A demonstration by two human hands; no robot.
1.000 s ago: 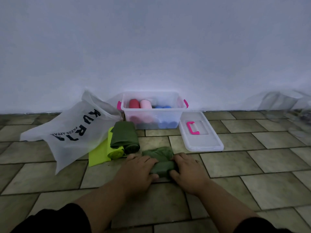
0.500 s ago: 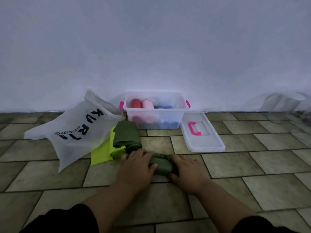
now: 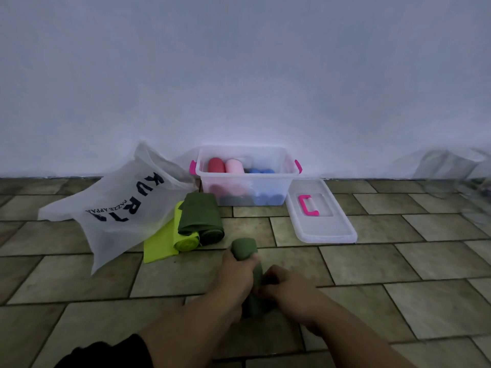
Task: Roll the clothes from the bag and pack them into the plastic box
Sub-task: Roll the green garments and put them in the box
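Against the wall (image 3: 239,75) we find the plastic box (image 3: 282,183), with rolled clothes (image 3: 234,166) inside. Its lid (image 3: 325,229) lies on the floor (image 3: 398,261) just right of it, and the bag (image 3: 119,205) lies to its left. Before the box, beside the bag, two rolls (image 3: 199,221) rest on a flat cloth (image 3: 159,245). Nearer us, our left hand (image 3: 236,274) and right hand (image 3: 291,288) hold a third roll (image 3: 244,249).
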